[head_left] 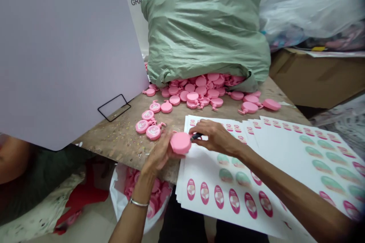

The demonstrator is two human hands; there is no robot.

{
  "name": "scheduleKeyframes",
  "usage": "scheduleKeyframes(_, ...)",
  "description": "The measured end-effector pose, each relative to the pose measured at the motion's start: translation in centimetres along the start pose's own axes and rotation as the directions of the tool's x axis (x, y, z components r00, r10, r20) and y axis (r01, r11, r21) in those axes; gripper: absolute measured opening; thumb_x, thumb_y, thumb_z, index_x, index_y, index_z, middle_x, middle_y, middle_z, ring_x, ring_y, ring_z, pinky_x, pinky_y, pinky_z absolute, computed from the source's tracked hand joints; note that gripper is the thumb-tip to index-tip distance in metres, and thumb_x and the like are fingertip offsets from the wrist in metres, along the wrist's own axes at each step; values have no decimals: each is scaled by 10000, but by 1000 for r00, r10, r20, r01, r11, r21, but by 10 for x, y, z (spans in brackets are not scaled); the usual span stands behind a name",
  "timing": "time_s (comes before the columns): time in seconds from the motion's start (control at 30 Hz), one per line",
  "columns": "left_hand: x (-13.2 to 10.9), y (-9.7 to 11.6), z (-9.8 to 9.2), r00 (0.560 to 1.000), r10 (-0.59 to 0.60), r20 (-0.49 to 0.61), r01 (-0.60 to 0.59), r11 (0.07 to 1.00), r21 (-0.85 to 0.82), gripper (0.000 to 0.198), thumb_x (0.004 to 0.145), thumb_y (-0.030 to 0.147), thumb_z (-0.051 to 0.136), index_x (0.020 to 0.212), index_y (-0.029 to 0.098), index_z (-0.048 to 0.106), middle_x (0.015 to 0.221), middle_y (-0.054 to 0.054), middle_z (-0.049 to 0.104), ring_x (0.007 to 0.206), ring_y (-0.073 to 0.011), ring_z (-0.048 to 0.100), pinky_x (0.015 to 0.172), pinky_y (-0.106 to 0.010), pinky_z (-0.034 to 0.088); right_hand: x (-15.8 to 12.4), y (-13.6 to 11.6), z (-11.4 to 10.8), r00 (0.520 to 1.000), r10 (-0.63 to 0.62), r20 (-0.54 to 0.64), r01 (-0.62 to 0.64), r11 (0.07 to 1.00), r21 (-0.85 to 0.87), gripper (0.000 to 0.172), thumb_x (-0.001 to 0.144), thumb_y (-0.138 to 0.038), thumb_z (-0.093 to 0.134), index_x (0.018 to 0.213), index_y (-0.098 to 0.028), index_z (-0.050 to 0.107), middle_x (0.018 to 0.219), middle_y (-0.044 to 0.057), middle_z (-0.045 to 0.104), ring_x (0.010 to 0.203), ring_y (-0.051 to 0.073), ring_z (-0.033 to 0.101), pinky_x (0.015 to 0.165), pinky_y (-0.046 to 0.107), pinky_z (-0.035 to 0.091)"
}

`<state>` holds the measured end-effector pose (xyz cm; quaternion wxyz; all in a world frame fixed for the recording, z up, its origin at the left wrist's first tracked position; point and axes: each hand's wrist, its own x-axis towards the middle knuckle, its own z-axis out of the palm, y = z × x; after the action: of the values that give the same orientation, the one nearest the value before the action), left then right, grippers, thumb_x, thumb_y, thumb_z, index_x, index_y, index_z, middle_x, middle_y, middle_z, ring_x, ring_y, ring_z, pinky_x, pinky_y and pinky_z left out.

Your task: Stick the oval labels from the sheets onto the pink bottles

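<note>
My left hand (162,152) is closed around the edge of a pink pump-bottle-shaped plastic toy (180,142), its flat round face turned up. Beside it, my right hand (212,134) pinches a small dark tool (196,136), whose tip is at or very near the toy's right edge. What kind of tool it is I cannot make out. Under my right hand lie sheets of stickers (205,167) with pink ovals and green ones. Left of the hands, several similar toys with a round label (154,132) rest on the wooden table (128,140).
A big green sack (205,26) spills plain pink toys (201,90) across the table's back. More pink pieces fill a white bag (116,186) below the front edge. A grey-white panel (65,53) stands left, near a thin black wire frame (114,108). Another person's arm (14,159) shows far left.
</note>
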<state>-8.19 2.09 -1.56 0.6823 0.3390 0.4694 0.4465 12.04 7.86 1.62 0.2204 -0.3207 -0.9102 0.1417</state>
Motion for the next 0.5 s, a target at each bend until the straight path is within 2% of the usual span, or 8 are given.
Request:
scheduleKeyframes(0.07, -6, -6, 12, 964, -142, 225, 160, 985, -63, 453, 831, 484, 592, 1065, 96, 616, 938, -180, 699, 701, -238, 690, 592, -349, 571, -20, -5, -8, 996, -86, -1, 86, 996, 29, 179, 874, -247, 544, 1004, -230, 666, 877, 48, 683, 855, 185, 596, 784, 309, 426)
scheduleKeyframes(0.13, -11, -17, 22, 941, -179, 287, 221, 968, -122, 399, 807, 401, 652, 1053, 89, 616, 909, -172, 708, 676, -218, 695, 595, -313, 574, -35, -2, -8, 999, -29, -14, 31, 993, 116, 252, 863, -282, 564, 1104, -237, 622, 987, 59, 675, 917, 196, 597, 801, 321, 440)
scheduleKeyframes(0.2, -10, -28, 26, 977, -129, 168, 158, 972, -173, 364, 785, 349, 685, 1032, 93, 607, 892, -147, 711, 650, -192, 690, 575, -274, 572, -43, 8, 3, 983, 172, -61, -154, 961, 230, 350, 865, -370, 561, 1187, -234, 555, 1085, 69, 656, 930, 198, 606, 774, 320, 456)
scheduleKeyframes(0.23, -7, -33, 27, 994, -85, 70, 96, 980, -176, 357, 772, 335, 698, 1019, 96, 602, 885, -135, 710, 635, -184, 687, 555, -260, 568, -45, 14, 11, 948, 308, -86, -276, 924, 264, 352, 880, -407, 530, 1180, -224, 542, 1073, 71, 659, 889, 196, 614, 736, 317, 458)
scheduleKeyframes(0.3, 1, -39, 29, 997, -2, -82, -11, 988, -157, 360, 752, 324, 718, 1009, 107, 587, 892, -114, 704, 626, -177, 685, 530, -249, 563, -46, 25, 31, 839, 522, -152, -482, 844, 234, 272, 915, -409, 457, 1061, -207, 567, 945, 58, 679, 778, 191, 608, 679, 317, 429)
scheduleKeyframes(0.33, 6, -41, 29, 993, 27, -118, -45, 987, -153, 366, 748, 328, 722, 1008, 113, 582, 909, -107, 699, 636, -176, 687, 533, -250, 565, -45, 28, 42, 800, 568, -194, -542, 823, 172, 235, 920, -385, 445, 986, -203, 577, 875, 50, 680, 747, 193, 598, 677, 322, 407)
scheduleKeyframes(0.37, 10, -42, 30, 990, 47, -133, -68, 985, -156, 373, 748, 340, 722, 1014, 121, 578, 934, -103, 695, 656, -175, 690, 550, -255, 571, -44, 30, 52, 785, 575, -230, -570, 816, 96, 202, 914, -359, 457, 930, -201, 581, 834, 46, 679, 748, 200, 590, 691, 329, 386)
scheduleKeyframes(0.5, 23, -45, 30, 988, 108, -111, -123, 983, -138, 405, 753, 388, 715, 1044, 137, 586, 1019, -104, 677, 755, -185, 700, 619, -276, 585, -44, 30, 77, 818, 492, -299, -542, 833, -111, 118, 879, -291, 516, 848, -201, 587, 822, 47, 687, 810, 221, 560, 730, 341, 309)
